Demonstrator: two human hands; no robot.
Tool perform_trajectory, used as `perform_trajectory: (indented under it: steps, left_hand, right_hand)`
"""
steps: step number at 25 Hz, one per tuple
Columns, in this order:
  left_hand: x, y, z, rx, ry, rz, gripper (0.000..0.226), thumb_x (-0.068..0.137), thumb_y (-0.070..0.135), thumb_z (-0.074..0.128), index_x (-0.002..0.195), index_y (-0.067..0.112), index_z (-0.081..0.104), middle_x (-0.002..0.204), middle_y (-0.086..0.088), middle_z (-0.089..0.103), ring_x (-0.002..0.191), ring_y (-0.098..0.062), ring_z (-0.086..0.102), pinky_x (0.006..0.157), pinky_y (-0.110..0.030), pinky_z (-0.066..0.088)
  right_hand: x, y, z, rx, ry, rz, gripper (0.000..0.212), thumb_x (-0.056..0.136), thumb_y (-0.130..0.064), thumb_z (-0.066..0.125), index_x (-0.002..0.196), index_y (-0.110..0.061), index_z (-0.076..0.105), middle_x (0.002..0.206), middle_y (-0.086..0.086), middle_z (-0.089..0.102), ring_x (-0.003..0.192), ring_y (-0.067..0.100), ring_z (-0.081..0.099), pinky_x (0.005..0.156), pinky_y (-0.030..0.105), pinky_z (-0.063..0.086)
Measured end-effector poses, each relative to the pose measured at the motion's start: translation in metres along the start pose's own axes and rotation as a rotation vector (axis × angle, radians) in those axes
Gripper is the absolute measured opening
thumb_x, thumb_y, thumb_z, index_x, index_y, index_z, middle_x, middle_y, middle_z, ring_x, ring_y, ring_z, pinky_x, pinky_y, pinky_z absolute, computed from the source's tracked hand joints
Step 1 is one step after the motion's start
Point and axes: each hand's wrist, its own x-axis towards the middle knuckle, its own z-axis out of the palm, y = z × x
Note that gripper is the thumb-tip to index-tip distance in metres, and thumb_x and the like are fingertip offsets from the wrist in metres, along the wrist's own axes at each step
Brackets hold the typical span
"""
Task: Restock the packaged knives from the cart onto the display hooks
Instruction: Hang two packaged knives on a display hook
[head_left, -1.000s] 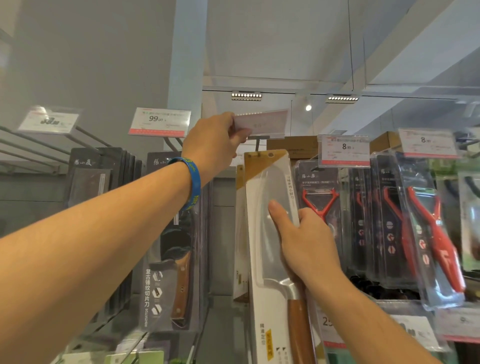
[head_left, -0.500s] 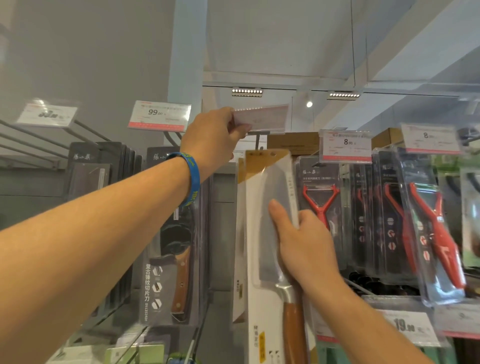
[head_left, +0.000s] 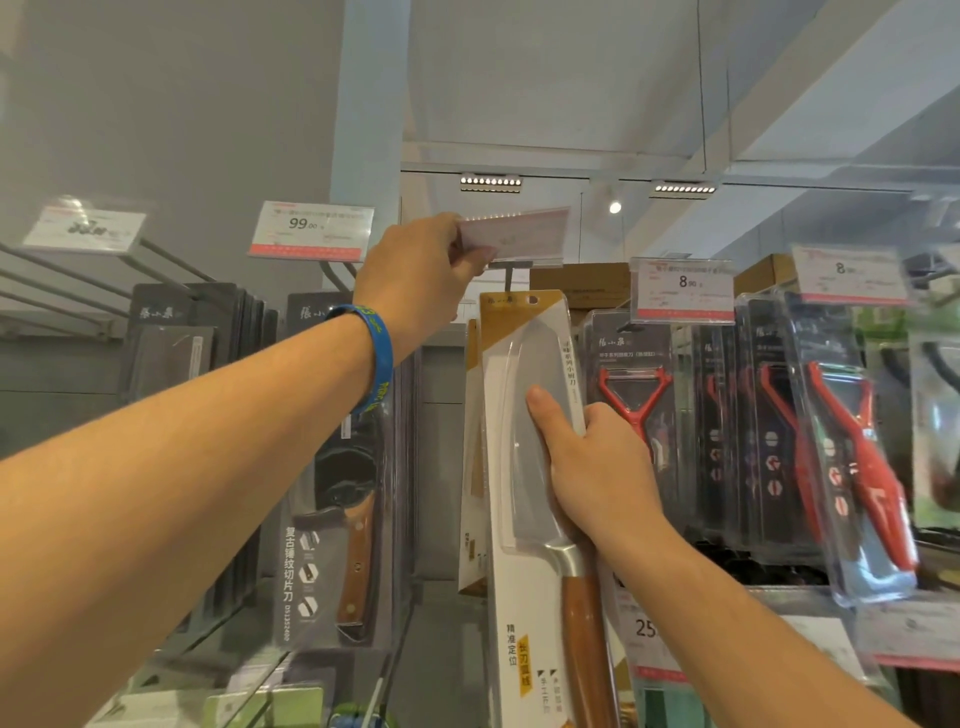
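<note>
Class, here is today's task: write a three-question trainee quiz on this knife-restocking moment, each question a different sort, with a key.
1. True or false: the left hand pinches the price tag above the hook.
2. What does the right hand grip? A) nothing B) the packaged knife C) scissors
3. Fill in: the peelers hanging to the right of that knife are ___ in colour.
Key: 1 true; 2 B; 3 red.

A shop: price tags (head_left: 310, 230) above hanging packaged knives (head_left: 337, 493).
</note>
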Motion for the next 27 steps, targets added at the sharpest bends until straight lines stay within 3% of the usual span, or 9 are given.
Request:
perform_trajectory:
  steps: [6, 12, 15, 20, 24, 27]
  left_hand:
    - [-0.002, 0.0, -0.001, 0.006, -0.002, 0.002, 0.032, 0.099, 0.043, 0.054, 0.121, 0.02, 0.062, 0.108, 0.001, 0.071, 0.078, -0.021, 0.066, 0.075, -0.041, 0.06]
    - [-0.003, 0.004, -0.001, 0.021, 0.011, 0.005, 0.034, 0.099, 0.043, 0.053, 0.121, 0.02, 0.062, 0.108, 0.001, 0.072, 0.077, -0.021, 0.065, 0.076, -0.042, 0.059]
    - [-0.004, 0.004, -0.002, 0.009, 0.002, 0.001, 0.034, 0.099, 0.042, 0.053, 0.122, 0.019, 0.061, 0.11, 0.001, 0.071, 0.08, -0.022, 0.066, 0.077, -0.043, 0.06]
    - [-0.004, 0.005, -0.003, 0.018, 0.004, 0.002, 0.034, 0.099, 0.044, 0.053, 0.121, 0.02, 0.063, 0.11, 0.002, 0.072, 0.083, -0.021, 0.065, 0.079, -0.041, 0.059]
    - [-0.003, 0.003, -0.004, 0.031, 0.008, 0.006, 0.031, 0.098, 0.044, 0.054, 0.117, 0.021, 0.064, 0.106, 0.001, 0.072, 0.08, -0.023, 0.065, 0.077, -0.043, 0.059]
    - [-0.003, 0.003, -0.002, 0.031, 0.007, 0.012, 0.034, 0.098, 0.043, 0.055, 0.121, 0.019, 0.063, 0.11, 0.0, 0.072, 0.089, -0.022, 0.065, 0.08, -0.042, 0.059]
  right_hand:
    - [0.0, 0.006, -0.002, 0.132, -0.033, 0.109, 0.051, 0.089, -0.073, 0.052, 0.096, -0.023, 0.059, 0.093, -0.004, 0.069, 0.082, 0.013, 0.068, 0.067, 0.031, 0.056]
    - [0.0, 0.004, -0.002, -0.012, 0.003, 0.001, 0.059, 0.089, -0.075, 0.048, 0.1, -0.018, 0.06, 0.093, -0.002, 0.066, 0.084, 0.016, 0.065, 0.076, 0.041, 0.057]
    - [-0.001, 0.0, 0.002, -0.004, -0.025, 0.001, 0.059, 0.089, -0.074, 0.049, 0.103, -0.017, 0.059, 0.094, -0.002, 0.066, 0.085, 0.015, 0.064, 0.076, 0.038, 0.057]
    - [-0.001, -0.008, 0.008, -0.113, -0.072, -0.042, 0.049, 0.091, -0.073, 0.049, 0.09, -0.024, 0.053, 0.084, -0.008, 0.059, 0.072, 0.005, 0.056, 0.054, 0.023, 0.036]
    - [0.002, -0.004, 0.005, 0.024, -0.027, 0.004, 0.051, 0.09, -0.072, 0.051, 0.09, -0.021, 0.058, 0.086, -0.005, 0.064, 0.077, 0.011, 0.062, 0.063, 0.031, 0.049]
    - [-0.001, 0.0, 0.004, 0.019, -0.016, 0.007, 0.054, 0.089, -0.072, 0.05, 0.092, -0.02, 0.059, 0.087, -0.004, 0.065, 0.078, 0.011, 0.062, 0.062, 0.029, 0.047]
